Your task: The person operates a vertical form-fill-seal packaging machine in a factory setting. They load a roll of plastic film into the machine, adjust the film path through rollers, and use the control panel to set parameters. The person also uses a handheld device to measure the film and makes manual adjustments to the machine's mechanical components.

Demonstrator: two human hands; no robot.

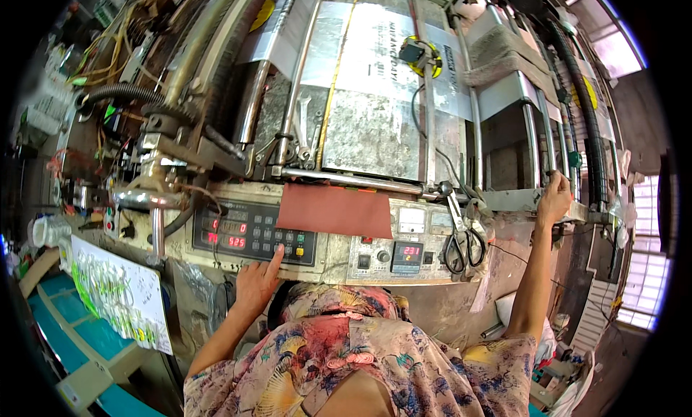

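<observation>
Workshop interior, crowded, with a bright window (641,251) at far right, beyond the right hand.

Item: film (389,64), pale with dark print, lying beyond and between the hands over a metal table (375,143). Long axis left to right, crossing rollers (533,136) beyond either hand; its large lettering runs crosswise, away from the person.

Item: panel (249,233), dark, red digits lit, just beyond the left hand; long axis left to right, keys facing up toward the person.

Left hand (257,281): index finger out onto the panel's lower keys, other fingers curled, nothing seen held (whether a key is pressed, cannot tell).

Right hand (555,197): fingers drawn narrow at the near end of a roller; what they grip, if anything, is hidden.

Also between the hands: red card (335,209) overlapping the panel; scissors (458,237), nearer the right hand.

Condition: film threaded and printed, panel powered; setting or adjustment appears to be in hand. How much remains, cannot tell.
</observation>
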